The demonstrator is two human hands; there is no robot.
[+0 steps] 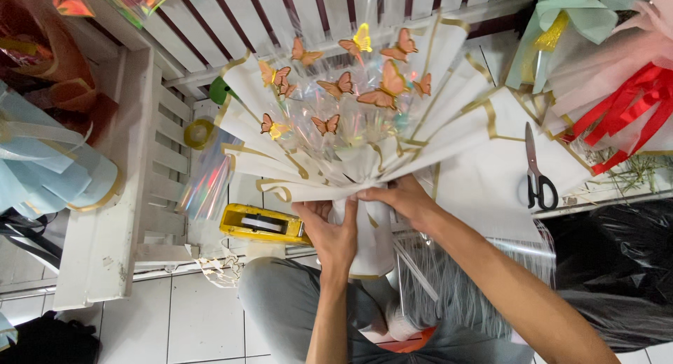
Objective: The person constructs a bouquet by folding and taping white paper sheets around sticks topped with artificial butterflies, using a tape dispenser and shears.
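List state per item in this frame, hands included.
Butterfly bouquet: wrapped in white gold-edged paper, fanned open, gripped at the neck.
Left hand: closed on the bouquet stem wrap.
Right hand: fingers pinching the wrap at the neck.
Scissors: shut, lying on white paper.
Yellow tape dispenser: resting on the table, untouched.
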